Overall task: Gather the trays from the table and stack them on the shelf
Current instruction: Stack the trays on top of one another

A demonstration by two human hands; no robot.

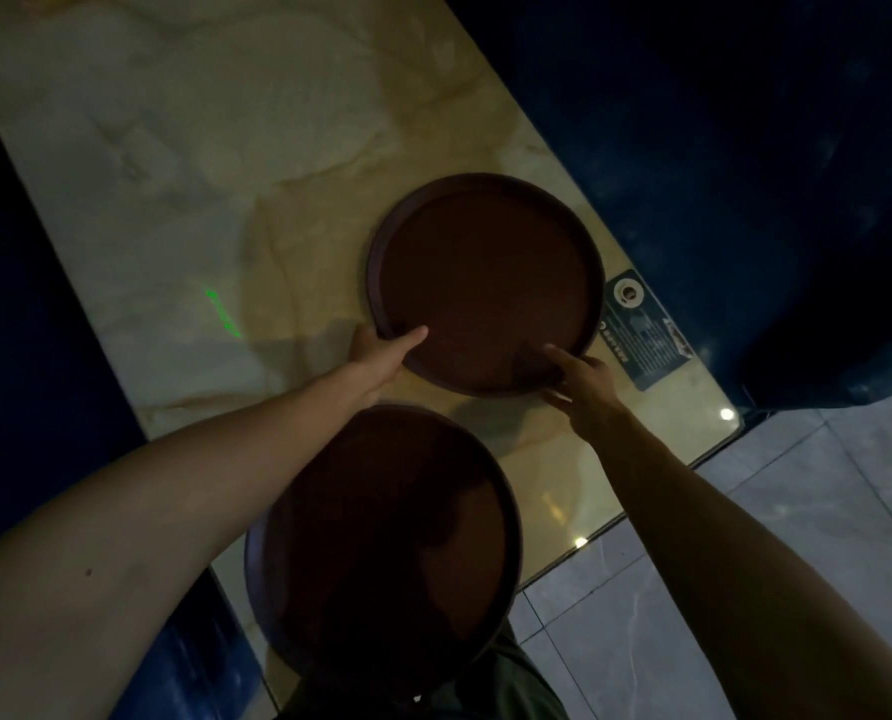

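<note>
Two round dark-brown trays lie on a long marble-patterned table. The far tray sits near the table's right edge. My left hand grips its near-left rim, thumb over the edge. My right hand holds its near-right rim, fingers lying inside the tray. The near tray rests at the table's near end, close to my body, below and between my forearms, with nothing holding it.
A dark printed sticker is on the table's right edge beside the far tray. Blue seating runs along the right, more blue at the left. Grey tiled floor lies at lower right. A green light mark shows on the tabletop.
</note>
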